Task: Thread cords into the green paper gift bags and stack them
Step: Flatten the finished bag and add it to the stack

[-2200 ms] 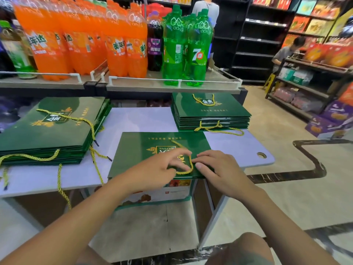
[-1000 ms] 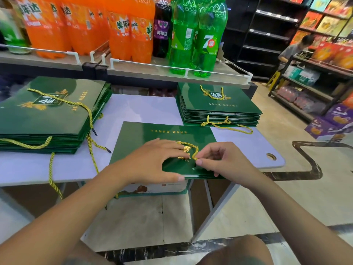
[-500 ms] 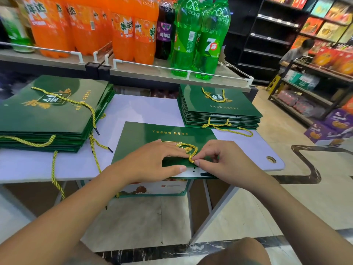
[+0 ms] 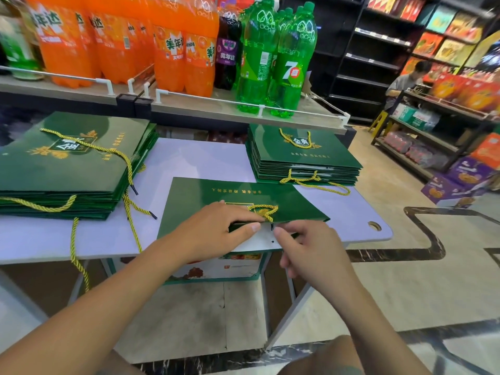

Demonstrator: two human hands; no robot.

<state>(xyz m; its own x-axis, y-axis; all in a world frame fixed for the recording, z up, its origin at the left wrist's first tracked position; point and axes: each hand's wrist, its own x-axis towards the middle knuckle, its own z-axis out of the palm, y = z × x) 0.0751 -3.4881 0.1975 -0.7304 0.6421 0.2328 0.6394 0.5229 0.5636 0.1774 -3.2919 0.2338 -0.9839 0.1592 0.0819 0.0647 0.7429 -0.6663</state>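
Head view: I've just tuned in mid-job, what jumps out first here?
At centre, the left hand holds the near edge of a flat dark green paper gift bag while the right hand pinches the black tip of its yellow twisted cord. Stacks of matching bags flank it on the pale table: a taller stack left, a lower stack back right. Bright orange soda bottles line the shelf behind.

Bright, even light from above puts a pale sheen on the left bag stack (image 4: 67,163) and glints on the bottles (image 4: 292,58), leaves soft shadow under the table (image 4: 203,158), while the wide lens bows the shelf (image 4: 216,104) and the frame's edges look soft.
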